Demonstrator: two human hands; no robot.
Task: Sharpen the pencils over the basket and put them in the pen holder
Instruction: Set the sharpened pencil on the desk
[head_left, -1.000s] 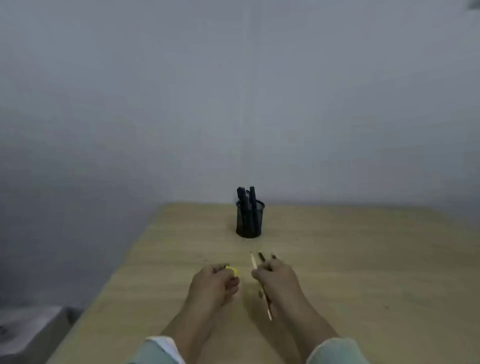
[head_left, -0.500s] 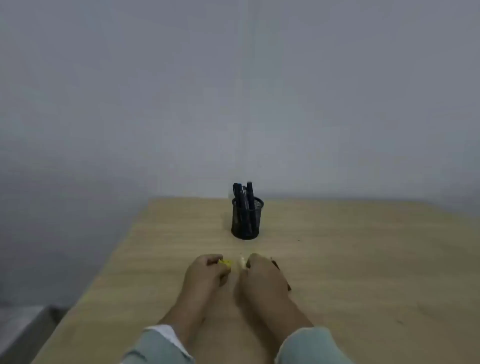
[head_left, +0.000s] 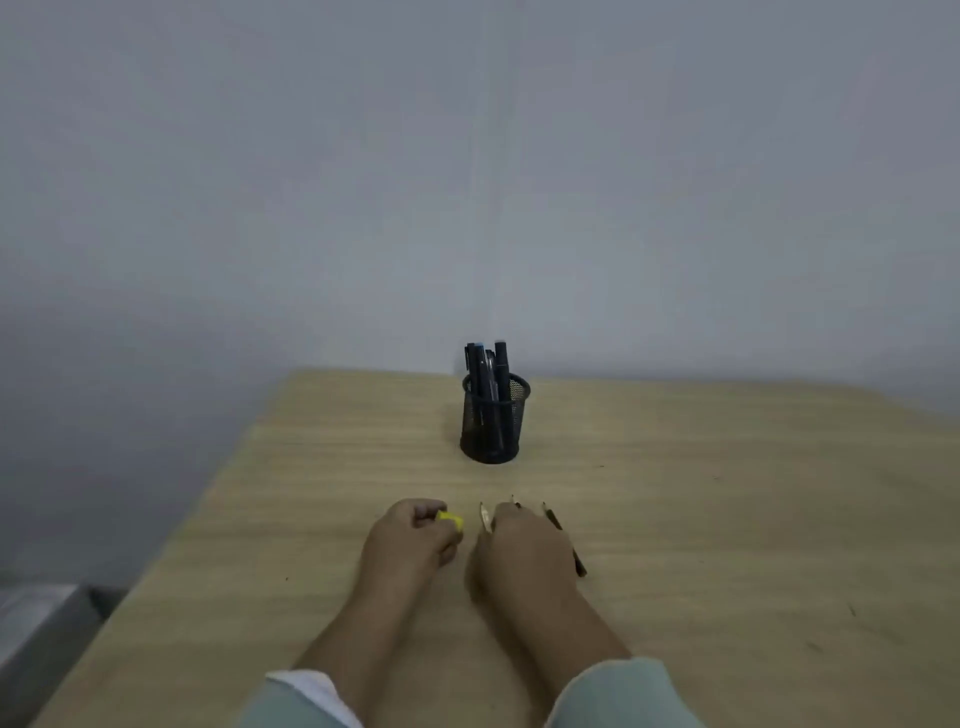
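Note:
My left hand (head_left: 410, 540) rests on the table, curled around a small yellow sharpener (head_left: 451, 518). Just to its right, my right hand (head_left: 524, 551) lies over the pencils, fingers closed on a light wooden pencil (head_left: 485, 517) whose tip sticks out forward. A dark pencil (head_left: 563, 540) lies on the table along the hand's right side; another tip shows above the knuckles. The black mesh pen holder (head_left: 493, 431), with several dark pens in it, stands further back at the table's middle.
The wooden table (head_left: 727, 519) ends at a left edge near my left arm. A grey bin or basket (head_left: 36, 618) sits low beyond that edge at bottom left. A plain grey wall stands behind the table.
My right hand has lowered the light pencil from a raised slant down toward the table, close to my left hand. The view has shifted slightly.

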